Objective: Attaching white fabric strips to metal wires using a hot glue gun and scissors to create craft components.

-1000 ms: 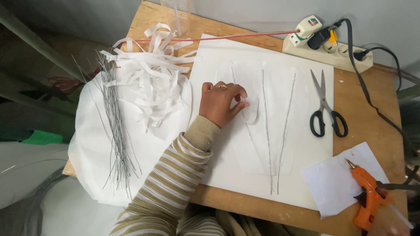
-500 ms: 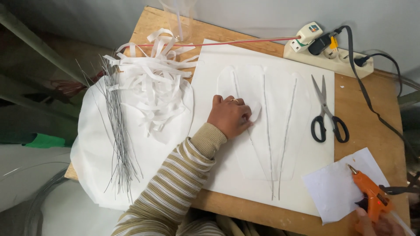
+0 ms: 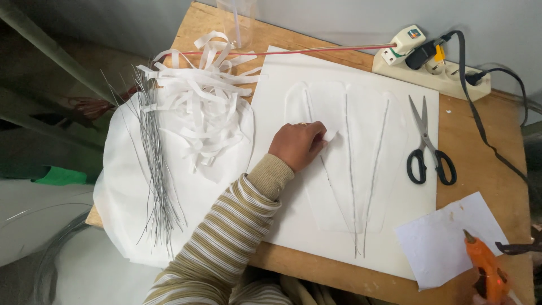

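Note:
My left hand (image 3: 296,146) rests on a white petal-shaped piece (image 3: 367,113) that lies on a large white board (image 3: 282,85). Its curled fingers pinch a small white paper strip (image 3: 331,134) down against the leftmost of three thin wires (image 3: 349,164) running along the piece. Only a bit of my right hand (image 3: 490,299) shows at the bottom right corner. It grips an orange glue gun (image 3: 483,265), whose nozzle points up-left over a loose white sheet (image 3: 446,237).
Black-handled scissors (image 3: 427,149) lie right of the board on the wooden table (image 3: 485,147). A power strip (image 3: 429,65) with plugged cables sits at the back right. A pile of white strips (image 3: 203,107) and a wire bundle (image 3: 155,169) lie on white fabric (image 3: 121,192) at left.
My left hand has shifted slightly along the petal piece while still pressing the strip. The glue gun has dropped lower toward the bottom right corner.

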